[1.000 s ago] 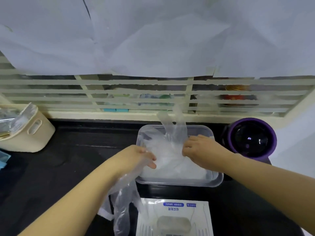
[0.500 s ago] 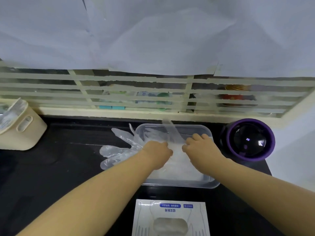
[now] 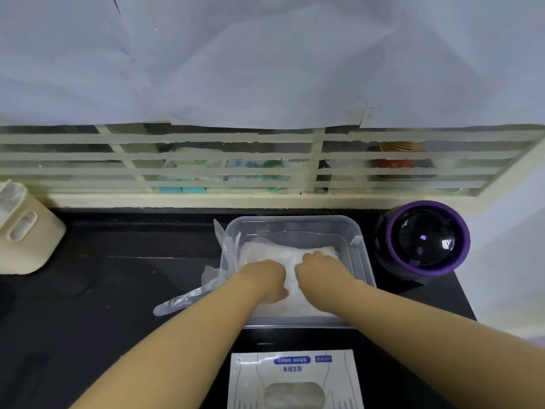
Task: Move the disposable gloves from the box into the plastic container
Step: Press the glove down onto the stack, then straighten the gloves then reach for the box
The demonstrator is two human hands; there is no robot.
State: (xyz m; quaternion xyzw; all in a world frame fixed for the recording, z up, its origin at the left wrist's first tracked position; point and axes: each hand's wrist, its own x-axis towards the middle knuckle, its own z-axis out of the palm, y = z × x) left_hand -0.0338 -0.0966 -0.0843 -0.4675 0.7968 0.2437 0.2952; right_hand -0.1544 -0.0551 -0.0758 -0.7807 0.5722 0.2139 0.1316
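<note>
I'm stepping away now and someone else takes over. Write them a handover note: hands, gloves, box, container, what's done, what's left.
Hands: left hand and right hand both press on the glove pile inside the plastic container; grip unclear.
Done: a pile lies in the container.
Loose: stray gloves hang over its left rim onto the counter.
Left: tuck those in; the box in front shows more gloves through its opening.

The black counter (image 3: 103, 290) bears a plastic container (image 3: 295, 228), glove box (image 3: 295, 379), purple bin (image 3: 424, 240) (dome-lidded) and beige basket (image 3: 29, 240).

The glove box (image 3: 295, 379) bears blue labels (image 3: 292, 360), their print unreadable.
</note>
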